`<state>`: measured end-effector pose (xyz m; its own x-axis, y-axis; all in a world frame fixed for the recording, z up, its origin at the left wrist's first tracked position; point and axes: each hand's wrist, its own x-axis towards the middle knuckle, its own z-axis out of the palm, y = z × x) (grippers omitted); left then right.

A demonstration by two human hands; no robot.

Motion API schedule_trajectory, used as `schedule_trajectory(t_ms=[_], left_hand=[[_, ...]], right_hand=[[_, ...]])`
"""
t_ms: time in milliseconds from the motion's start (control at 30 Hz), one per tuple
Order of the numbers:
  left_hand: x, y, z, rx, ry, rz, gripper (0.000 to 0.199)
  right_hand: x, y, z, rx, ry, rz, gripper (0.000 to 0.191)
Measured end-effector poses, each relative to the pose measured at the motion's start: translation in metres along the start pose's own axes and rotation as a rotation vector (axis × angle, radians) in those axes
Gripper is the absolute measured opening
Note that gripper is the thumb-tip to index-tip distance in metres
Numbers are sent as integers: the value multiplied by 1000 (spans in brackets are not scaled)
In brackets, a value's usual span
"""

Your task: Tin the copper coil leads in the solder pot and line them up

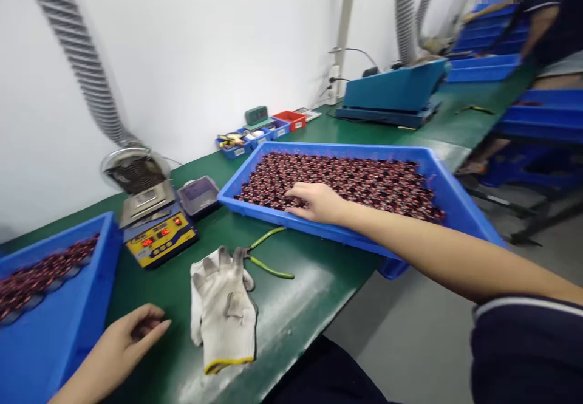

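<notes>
My right hand (316,202) reaches over the near side of a large blue tray (296,226). The tray holds many small dark red and black parts (346,179) packed in rows; they look like wound coils, too small to be sure. My fingers there are bent and apart, close above or touching the parts, and nothing shows in them. My left hand (132,338) hovers at the green bench edge, loosely curled with the thumb apart, and looks bare. White work gloves (228,313) with grey-stained fingertips lie between my hands. Green-handled pliers (268,264) rest beside them.
A second blue tray (86,307) with similar parts stands at left. Near it are a yellow-and-blue soldering pot (159,234) with red displays and a small grey bin (199,197). Behind are small bins (289,119) and a teal machine (387,91). A person (542,21) works at far right.
</notes>
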<state>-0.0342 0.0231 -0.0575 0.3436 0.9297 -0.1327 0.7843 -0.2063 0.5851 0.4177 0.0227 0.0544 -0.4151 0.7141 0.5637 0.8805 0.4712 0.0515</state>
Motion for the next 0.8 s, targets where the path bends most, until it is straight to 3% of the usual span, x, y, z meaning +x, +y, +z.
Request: schedule_trajectory(t_ms=[100,167,233,300,367,467,667,800], left_hand=[[-5,16,-2,21,-11,9,56],[-7,21,-3,-14,-7,-1,53],[-8,21,-3,-42,-6,-16,51],[-8,21,-4,-44,-13,-21,51],[-8,20,-6,-23,-27,-20,51],[-9,20,-9,8,-32,-24,51],[-10,21,-11,49,11,9,37],[-11,21,-10,44,16,9,35]], right_hand=[[0,-33,10,129,190,-260,19],[3,-64,30,273,194,-373,17],[13,-97,59,356,100,-447,26],[32,-127,90,333,44,-411,45],[56,-153,118,274,-12,-283,62],[85,-183,144,206,-80,-131,74],[76,-205,164,245,-200,-275,63],[70,-200,164,339,-127,-297,57]])
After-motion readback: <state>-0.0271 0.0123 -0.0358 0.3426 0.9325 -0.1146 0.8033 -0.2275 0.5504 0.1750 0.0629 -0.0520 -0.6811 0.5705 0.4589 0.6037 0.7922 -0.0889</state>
